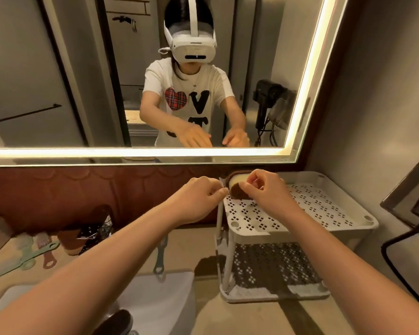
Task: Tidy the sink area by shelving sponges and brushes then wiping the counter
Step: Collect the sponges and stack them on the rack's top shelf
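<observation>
Beige counter (pixel 240 320): not wiped yet, I think. Things are lying on it.
White rack (pixel 324 209): stands on the counter at the right. Its top shelf is getting one sponge.
Left hand (pixel 198 197): fingers are curled at the rack's back corner, just beside the sponge. I cannot tell if it holds anything.
Right hand (pixel 269 189): pinches the sponge with thumb and fingers.
Brushes: a green brush (pixel 27 259) and a pink brush (pixel 47 252) lie far left on the counter. A grey brush (pixel 160 259) lies under the left arm. None is on the rack.
Brown sponge (pixel 237 187): at the top shelf's back left corner, in the right hand.
How far: just started. The brushes and the wiping are left.
</observation>
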Motion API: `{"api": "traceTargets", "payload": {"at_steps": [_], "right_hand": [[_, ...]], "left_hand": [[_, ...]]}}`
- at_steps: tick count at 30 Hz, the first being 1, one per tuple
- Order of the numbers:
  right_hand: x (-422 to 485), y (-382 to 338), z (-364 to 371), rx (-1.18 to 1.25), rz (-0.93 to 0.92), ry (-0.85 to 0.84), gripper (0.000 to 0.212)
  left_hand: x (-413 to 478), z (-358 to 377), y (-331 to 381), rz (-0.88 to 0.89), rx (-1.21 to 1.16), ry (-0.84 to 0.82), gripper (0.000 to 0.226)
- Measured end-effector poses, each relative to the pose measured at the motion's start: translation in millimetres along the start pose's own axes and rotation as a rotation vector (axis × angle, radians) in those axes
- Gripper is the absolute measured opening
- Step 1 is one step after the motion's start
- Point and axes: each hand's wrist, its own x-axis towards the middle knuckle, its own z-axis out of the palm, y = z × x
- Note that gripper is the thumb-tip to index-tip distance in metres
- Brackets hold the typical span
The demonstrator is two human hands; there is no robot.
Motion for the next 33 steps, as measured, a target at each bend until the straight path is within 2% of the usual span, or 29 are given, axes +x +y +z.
{"api": "traceTargets", "payload": {"at_steps": [10,16,24,29,33], "right_hand": [[-51,-75,61,0.026,-0.171,-0.427,0.011],[-60,-91,130,0.012,-0.148,-0.606,0.011],[-60,-94,220,-0.083,-0.022,-0.703,0.009],[-51,-85,262,-0.13,0.064,-0.697,0.008],[-44,-75,295,-0.166,0.14,-0.64,0.005]], "left_hand": [[-107,-47,-67,-0.113,0.064,-0.186,0.033],[-164,-65,-146,-0.27,-0.01,-0.142,0.026],[-207,-85,-256,-0.574,-0.241,-0.058,0.024],[-215,-81,-313,-0.765,-0.35,-0.033,0.03],[-214,-66,-355,-0.891,-0.448,0.029,0.023]]}}
